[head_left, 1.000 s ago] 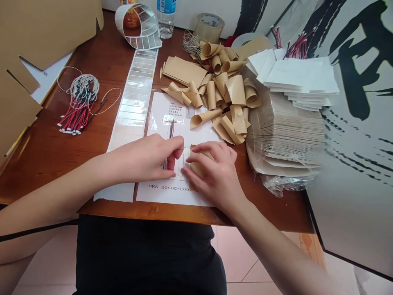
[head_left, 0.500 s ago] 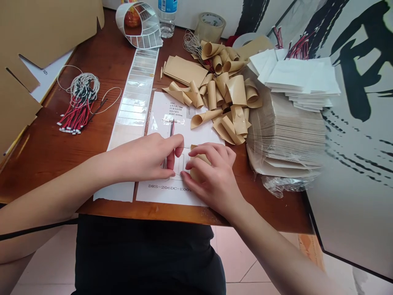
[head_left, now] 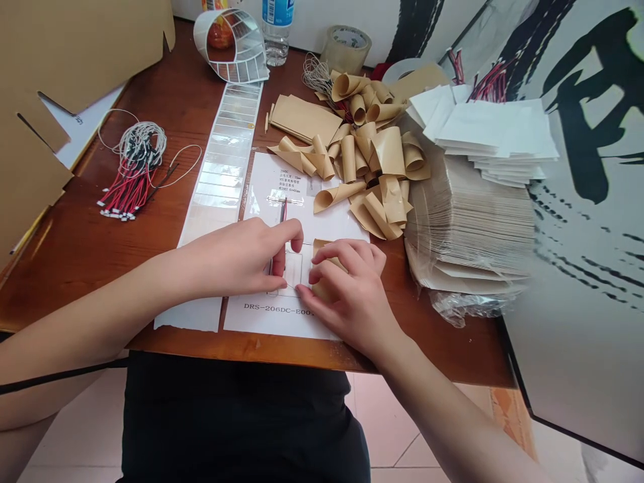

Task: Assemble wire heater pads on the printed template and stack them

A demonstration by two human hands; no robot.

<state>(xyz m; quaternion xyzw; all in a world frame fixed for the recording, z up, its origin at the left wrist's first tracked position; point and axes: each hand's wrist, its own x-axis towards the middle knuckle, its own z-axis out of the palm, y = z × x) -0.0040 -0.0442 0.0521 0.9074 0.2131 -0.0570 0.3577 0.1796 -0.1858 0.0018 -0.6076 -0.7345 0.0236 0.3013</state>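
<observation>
My left hand rests on a white printed sheet, its fingertips closed around a thin wire lead with a red core. My right hand grips a curled tan backing sheet, partly hidden under its fingers. A small clear rectangular outline lies between my hands on the paper. The printed line "DRS-206DC-E00" shows below them, its end hidden by my right hand.
A heap of curled tan sheets lies beyond the paper, beside a tall tan stack and white packets. A silver label strip and a bundle of red-and-black wires lie to the left on the wooden table.
My right hand's fingers have shifted over the tan sheet, covering more of it. The left hand stays nearly still, and the whole view has moved slightly.
</observation>
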